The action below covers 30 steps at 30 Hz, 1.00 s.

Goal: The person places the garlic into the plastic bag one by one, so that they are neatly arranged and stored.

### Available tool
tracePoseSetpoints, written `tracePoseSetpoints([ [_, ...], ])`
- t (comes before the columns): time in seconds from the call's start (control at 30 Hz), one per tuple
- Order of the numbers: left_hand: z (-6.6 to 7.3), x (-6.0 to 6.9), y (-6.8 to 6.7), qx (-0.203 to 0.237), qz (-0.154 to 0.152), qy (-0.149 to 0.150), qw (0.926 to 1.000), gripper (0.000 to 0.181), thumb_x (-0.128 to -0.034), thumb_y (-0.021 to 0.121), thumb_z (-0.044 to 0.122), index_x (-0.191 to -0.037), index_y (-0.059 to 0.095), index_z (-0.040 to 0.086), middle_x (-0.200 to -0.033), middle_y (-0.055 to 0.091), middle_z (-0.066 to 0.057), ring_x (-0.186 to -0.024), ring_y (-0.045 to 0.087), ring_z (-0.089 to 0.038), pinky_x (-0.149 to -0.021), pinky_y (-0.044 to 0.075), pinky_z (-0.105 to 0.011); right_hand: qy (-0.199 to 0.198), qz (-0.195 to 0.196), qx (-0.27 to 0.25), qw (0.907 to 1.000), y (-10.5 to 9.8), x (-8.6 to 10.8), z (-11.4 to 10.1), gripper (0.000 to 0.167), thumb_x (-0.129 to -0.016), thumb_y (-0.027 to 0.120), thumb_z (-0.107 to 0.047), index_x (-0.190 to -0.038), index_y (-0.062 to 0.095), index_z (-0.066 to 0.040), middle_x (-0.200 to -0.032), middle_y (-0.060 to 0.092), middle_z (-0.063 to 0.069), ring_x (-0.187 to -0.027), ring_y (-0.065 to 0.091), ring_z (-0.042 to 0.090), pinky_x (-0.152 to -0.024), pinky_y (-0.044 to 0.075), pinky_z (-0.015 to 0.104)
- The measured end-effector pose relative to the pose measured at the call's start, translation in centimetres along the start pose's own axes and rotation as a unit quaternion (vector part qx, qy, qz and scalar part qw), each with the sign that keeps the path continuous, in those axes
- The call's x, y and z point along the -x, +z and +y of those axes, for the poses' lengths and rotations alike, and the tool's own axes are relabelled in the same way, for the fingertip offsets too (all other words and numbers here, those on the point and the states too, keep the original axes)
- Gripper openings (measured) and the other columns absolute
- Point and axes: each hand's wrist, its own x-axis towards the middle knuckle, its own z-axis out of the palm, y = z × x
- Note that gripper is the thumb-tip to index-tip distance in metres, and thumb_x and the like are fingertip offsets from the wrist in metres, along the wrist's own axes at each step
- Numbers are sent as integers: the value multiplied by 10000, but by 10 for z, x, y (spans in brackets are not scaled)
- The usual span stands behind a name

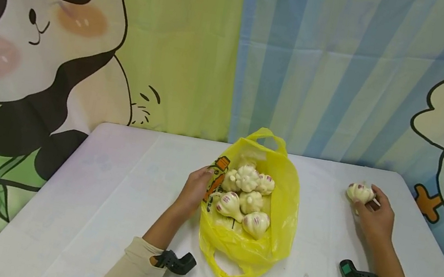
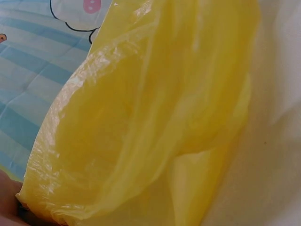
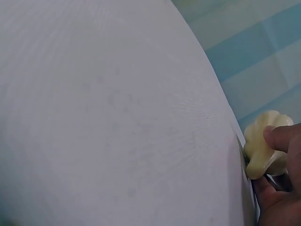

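A yellow plastic bag (image 1: 283, 218) lies with its mouth wide on the table, several garlic bulbs (image 1: 251, 202) heaped inside it. My left hand (image 1: 194, 187) pinches the bag's left edge beside a printed orange figure. In the left wrist view the yellow bag (image 2: 141, 108) fills most of the picture, and only a bit of the hand shows at the lower left. Far to the right, my right hand (image 1: 378, 216) holds one garlic bulb (image 1: 359, 192) between thumb and fingers. The right wrist view shows that garlic bulb (image 3: 263, 141) pinched near the table edge.
The table (image 1: 104, 197) wears a white cloth. Behind it hangs a printed curtain (image 1: 332, 69) with a panda at left and blue stripes at right. A black device sits on each wrist. One bag handle (image 1: 269, 137) points to the back, another to the front.
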Motion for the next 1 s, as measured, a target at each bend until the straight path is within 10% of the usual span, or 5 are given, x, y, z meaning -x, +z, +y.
tracePoseSetpoints([
  [1.0, 2, 0, 1, -75, 106, -82, 9999, 434, -1058, 366, 277, -1365, 522, 12, -1169, 616, -202, -1091, 584, -365, -951, 460, -489, -836, -289, 122, 9960, -4, 13, -36, 625, -985, 573, -177, -1534, 291, -84, -1519, 318, 217, -1326, 400, 384, -709, 420, 29],
])
